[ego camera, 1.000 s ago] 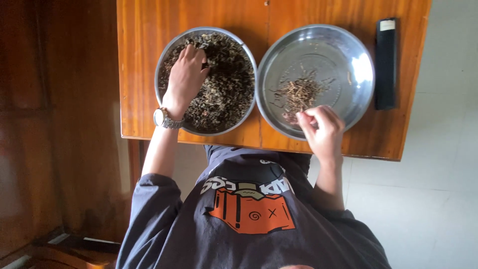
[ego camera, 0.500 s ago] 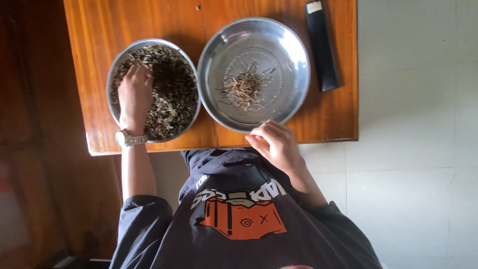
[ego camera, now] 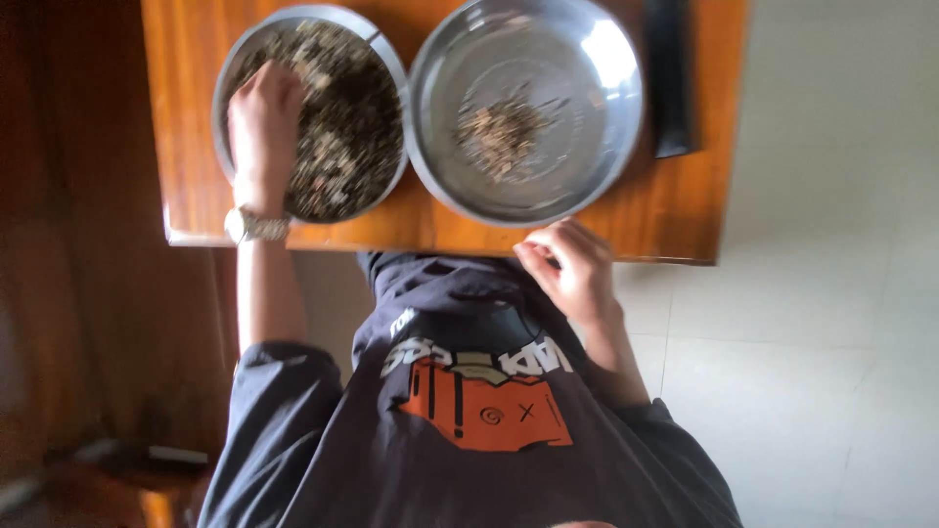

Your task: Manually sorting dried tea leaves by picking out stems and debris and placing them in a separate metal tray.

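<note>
**Two steel bowls on a wooden table, one hand in the mix**

Seen from above, slightly blurred. Across the right half of the frame, a pale tiled floor (ego camera: 831, 323); down the left side, dark brown wood, too dim to tell whether wall or furniture. Along the top, a glossy orange-brown wooden table (ego camera: 186, 147), its near edge running level across the upper middle of the frame. Filling the lower centre, a dark grey T-shirt (ego camera: 469, 430) with an orange print on the chest.

On the table, side by side and nearly touching at the rims: at upper centre-right, a wide steel bowl (ego camera: 577, 147) with only a small heap of thin brownish bits (ego camera: 499, 132) at its middle; at upper left, a smaller steel bowl (ego camera: 391, 68) almost full of a dark speckled mix (ego camera: 352, 127). At upper right, just beside the wide bowl, a flat black oblong object (ego camera: 670, 88).

Left hand (ego camera: 262, 122) resting in the speckled mix, fingers curled down into it, perhaps pinching some, hard to tell. On that wrist, a metal watch (ego camera: 256, 225). Right hand (ego camera: 569, 269) at the table's near edge, just below the wide bowl, fingers loosely curled in with fingertips together; anything held, not visible.
</note>
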